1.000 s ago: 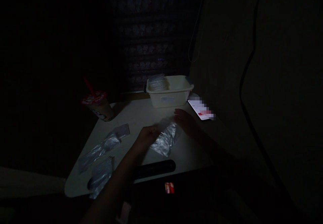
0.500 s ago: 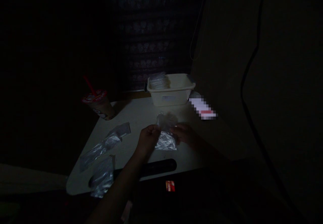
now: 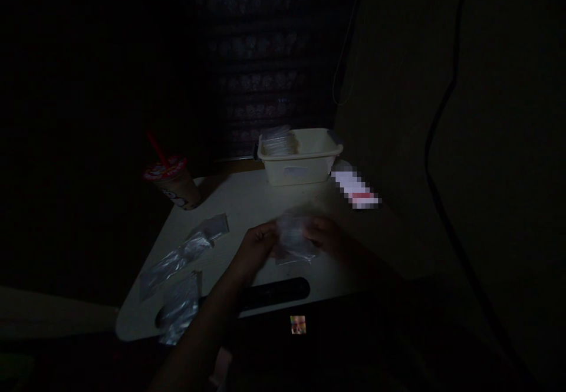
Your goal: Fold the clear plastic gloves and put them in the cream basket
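A clear plastic bag (image 3: 295,241) is stretched between my two hands, just over the white table. My left hand (image 3: 259,241) is closed on its left edge, thumb against fingers. On the opposite edge, my right hand (image 3: 325,233) pinches the bag; part of this hand is lost in shadow. To the left, more flattened plastic bags (image 3: 183,253) lie in an overlapping row, and another shiny bag (image 3: 180,306) rests near the front edge, partly over a dark slot. The light is very dim, so the bag's contents cannot be made out.
A cream plastic bin (image 3: 296,168) with a stack of clear bags (image 3: 277,141) inside stands at the table's back. A drink cup (image 3: 177,188) with a red straw is at the left. Right of the bin is a blurred bright phone-like object (image 3: 355,187). A dark cable (image 3: 431,138) hangs at right.
The bag between my hands has been flattened and spread; its upper part, which stood crumpled above my fingers, now lies lower. My hands have shifted only slightly.
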